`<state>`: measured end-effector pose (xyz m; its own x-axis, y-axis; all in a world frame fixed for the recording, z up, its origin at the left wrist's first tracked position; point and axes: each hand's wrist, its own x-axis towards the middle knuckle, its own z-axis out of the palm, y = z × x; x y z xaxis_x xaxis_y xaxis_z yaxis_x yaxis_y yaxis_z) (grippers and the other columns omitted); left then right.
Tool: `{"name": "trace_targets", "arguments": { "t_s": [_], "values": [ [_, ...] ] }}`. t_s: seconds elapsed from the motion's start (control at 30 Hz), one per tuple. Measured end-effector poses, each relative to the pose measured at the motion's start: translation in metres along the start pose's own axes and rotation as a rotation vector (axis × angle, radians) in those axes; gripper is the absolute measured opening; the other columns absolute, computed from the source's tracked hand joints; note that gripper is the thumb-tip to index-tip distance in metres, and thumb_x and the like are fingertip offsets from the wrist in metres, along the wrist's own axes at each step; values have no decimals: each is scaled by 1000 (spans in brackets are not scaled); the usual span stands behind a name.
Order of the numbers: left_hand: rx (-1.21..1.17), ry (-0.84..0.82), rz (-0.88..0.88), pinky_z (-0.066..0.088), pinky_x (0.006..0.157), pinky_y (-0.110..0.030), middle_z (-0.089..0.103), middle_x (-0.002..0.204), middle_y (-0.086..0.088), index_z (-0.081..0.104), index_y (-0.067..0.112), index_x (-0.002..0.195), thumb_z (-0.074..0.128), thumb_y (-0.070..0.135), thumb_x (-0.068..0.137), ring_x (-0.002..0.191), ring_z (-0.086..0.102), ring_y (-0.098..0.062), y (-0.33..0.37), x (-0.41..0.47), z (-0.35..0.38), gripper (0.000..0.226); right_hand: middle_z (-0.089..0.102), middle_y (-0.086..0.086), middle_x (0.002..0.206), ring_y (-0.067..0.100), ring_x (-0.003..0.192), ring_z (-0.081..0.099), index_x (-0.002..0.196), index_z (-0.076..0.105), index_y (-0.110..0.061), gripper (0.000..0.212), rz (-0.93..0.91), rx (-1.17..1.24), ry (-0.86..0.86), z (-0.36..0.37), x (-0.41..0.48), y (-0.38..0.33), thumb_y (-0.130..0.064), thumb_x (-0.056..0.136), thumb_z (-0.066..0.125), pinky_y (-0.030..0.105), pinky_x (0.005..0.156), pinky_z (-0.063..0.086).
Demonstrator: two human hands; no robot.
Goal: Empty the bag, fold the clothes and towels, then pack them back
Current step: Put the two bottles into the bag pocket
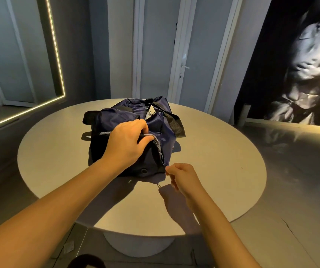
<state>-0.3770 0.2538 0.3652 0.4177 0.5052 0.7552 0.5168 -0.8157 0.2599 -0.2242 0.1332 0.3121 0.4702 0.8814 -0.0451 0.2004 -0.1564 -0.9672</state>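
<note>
We see the left hand (126,141) on top of the bag (156,124), fingers curled over and thumb below. It grips the grey-lined edge (156,141) of the bag's opening. The right hand (182,178) sits at the near corner of the bag, fingers curled in. Its thumb and forefinger pinch the fabric where the opening's edge ends. We cannot tell what exactly lies between the fingertips. A small metal piece (158,185) hangs just below the near corner of the bag, beside the right hand. Both forearms are bare.

The bag is dark navy, soft and crumpled. It lies near the middle of a round pale surface (223,151), its long axis running away from us. A round eyelet (144,171) shows on the bag's near end. Black straps (176,123) drape over its far and right sides, and another loops out at its left. A white tag (151,114) shows at the far end of the opening. No clothes or towels are in sight outside the bag.

Below the bag, the surface stands on a pale pedestal (135,244). Beyond the bag stands a pale door (192,45) with a handle. To the left of the bag a lit strip (57,60) frames a wall panel. To the right of the bag a large monochrome picture (310,64) covers the wall.
</note>
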Motion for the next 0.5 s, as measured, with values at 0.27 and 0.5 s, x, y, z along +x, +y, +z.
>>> {"name": "trace_targets", "arguments": {
  "t_s": [0.27, 0.5],
  "values": [
    [-82, -94, 87, 54, 78, -34, 64, 91, 9, 59, 27, 99, 67, 48, 94, 83, 57, -11, 32, -6, 4, 23, 43, 16, 72, 22, 58, 35, 79, 63, -1, 24, -28, 30, 104, -36, -16, -43, -14, 98, 56, 26, 47, 28],
    [-254, -112, 129, 49, 102, -37, 71, 122, 7, 74, 29, 118, 75, 41, 89, 114, 62, -14, 61, -8, 8, 31, 46, 16, 66, 19, 56, 35, 84, 69, 11, 28, -151, -205, 28, -61, -15, -95, -13, 95, 58, 25, 47, 28]
  ]
}}
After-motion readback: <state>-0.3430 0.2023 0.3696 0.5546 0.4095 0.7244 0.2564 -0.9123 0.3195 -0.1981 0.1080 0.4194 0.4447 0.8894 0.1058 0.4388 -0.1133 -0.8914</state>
